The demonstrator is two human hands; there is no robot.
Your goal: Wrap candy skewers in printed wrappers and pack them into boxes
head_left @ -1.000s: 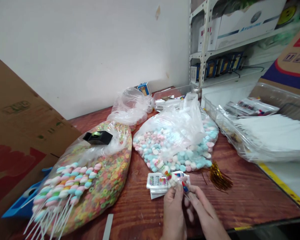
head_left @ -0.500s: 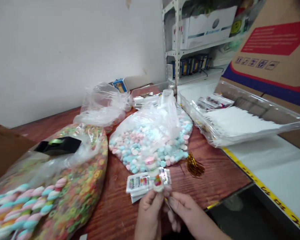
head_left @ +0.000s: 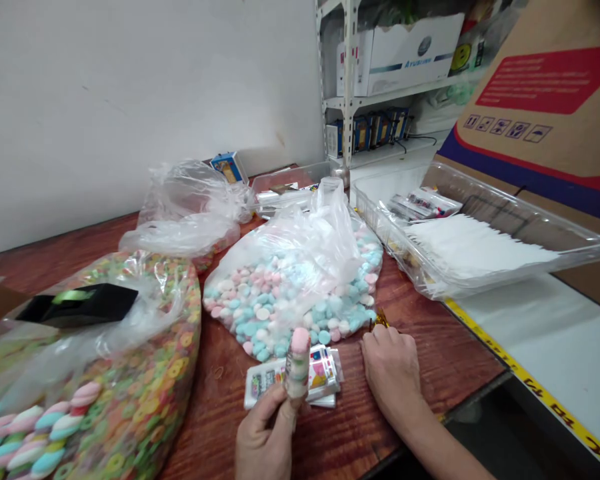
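Observation:
My left hand [head_left: 267, 430] is closed around the lower end of a candy skewer [head_left: 299, 367] in a clear printed wrapper. The skewer stands upright, a pink marshmallow at its top and pale pieces below. Behind it, a stack of printed clear wrappers [head_left: 263, 383] lies on the table. Off to the right, my right hand [head_left: 393, 363] is lowered onto a bunch of gold twist ties [head_left: 380, 320], its fingers bent over them. My right fingertips and most of the ties are hidden beneath the hand.
Beyond the wrappers sits a bag of pastel candies [head_left: 275, 313]. At left, a bag of ring candies [head_left: 150, 373] bears a black tape dispenser [head_left: 80, 303] and several finished-looking marshmallow twists [head_left: 45, 433]. A clear tray [head_left: 460, 287] with white sticks stands right, before a cardboard box [head_left: 540, 133].
My right hand has left the skewer and moved right and away from me to the gold twist ties. My left hand has shifted slightly left, still holding the skewer. The view has turned slightly.

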